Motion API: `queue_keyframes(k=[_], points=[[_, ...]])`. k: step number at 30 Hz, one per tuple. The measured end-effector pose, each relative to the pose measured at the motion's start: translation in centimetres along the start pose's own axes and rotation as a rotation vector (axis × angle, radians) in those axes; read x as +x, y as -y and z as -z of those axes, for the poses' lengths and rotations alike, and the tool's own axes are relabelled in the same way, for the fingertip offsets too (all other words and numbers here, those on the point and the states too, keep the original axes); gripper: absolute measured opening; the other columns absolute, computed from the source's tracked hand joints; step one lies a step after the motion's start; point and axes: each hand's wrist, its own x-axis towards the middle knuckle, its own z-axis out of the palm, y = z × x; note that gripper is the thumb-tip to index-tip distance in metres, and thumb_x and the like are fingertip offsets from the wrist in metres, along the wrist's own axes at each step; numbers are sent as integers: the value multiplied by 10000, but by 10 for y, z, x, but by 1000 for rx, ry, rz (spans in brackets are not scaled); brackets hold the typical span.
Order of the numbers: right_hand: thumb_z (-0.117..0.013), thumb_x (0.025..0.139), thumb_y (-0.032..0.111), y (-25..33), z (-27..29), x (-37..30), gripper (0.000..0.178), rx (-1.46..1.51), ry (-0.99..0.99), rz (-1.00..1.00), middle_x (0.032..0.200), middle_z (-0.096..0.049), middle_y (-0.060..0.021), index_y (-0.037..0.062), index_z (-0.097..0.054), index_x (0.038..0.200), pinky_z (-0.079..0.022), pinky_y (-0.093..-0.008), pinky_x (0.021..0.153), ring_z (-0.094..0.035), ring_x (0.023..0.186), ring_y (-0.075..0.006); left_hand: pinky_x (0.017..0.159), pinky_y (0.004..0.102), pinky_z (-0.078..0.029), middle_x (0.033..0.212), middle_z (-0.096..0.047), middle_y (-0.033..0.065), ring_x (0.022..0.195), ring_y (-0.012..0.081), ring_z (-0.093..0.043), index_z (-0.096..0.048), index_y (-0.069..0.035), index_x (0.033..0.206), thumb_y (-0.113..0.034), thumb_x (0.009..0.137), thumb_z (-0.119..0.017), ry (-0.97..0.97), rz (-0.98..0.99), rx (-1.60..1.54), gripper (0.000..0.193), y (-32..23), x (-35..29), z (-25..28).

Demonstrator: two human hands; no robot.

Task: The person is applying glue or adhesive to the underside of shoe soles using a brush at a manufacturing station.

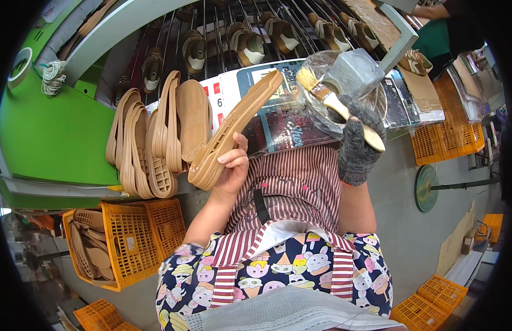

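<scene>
My left hand point(233, 165) grips a tan shoe sole point(246, 110) by its side near the lower end, tilting it so that the sidewall and part of the hollowed inner face show. In my right hand point(358, 151), inside a dark grey knitted glove, is a flat paintbrush point(334, 103) held by its pale handle, its yellowish bristles pointing up and left. Behind the brush is a round container lined with clear plastic point(314, 113); its contents are hard to make out. Left of the held sole, several more tan soles point(136, 146) stand leaning together, one point(194, 113) lying flatter.
Shoes point(246, 44) sit on a rack of metal rods beyond the printed work surface point(278, 129). A grey metal frame point(402, 38) reaches over the container. The green machine panel point(57, 132) stands at left, with an orange crate of soles point(129, 243) below it.
</scene>
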Motion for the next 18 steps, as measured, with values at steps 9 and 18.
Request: queue_keyframes(k=[9,18], points=[[-615,818,39,-28,-41,24,186,189,145,319,1022,-624,-130,-13,-604,996,-467,-322,858,-593,968,-223,632,233,-392,1161,-477,210,675,132,-521,-386,-75,1324,-260,891,-512,53,142,265,487,18,-2,14],[-590,840,31,-50,-55,48,149,126,147,477,982,-629,-104,9,-596,987,-485,-296,803,-599,909,-180,500,217,-396,952,-483,144,583,181,-558,-395,0,1248,-340,888,-501,24,273,205,507,29,-30,26]])
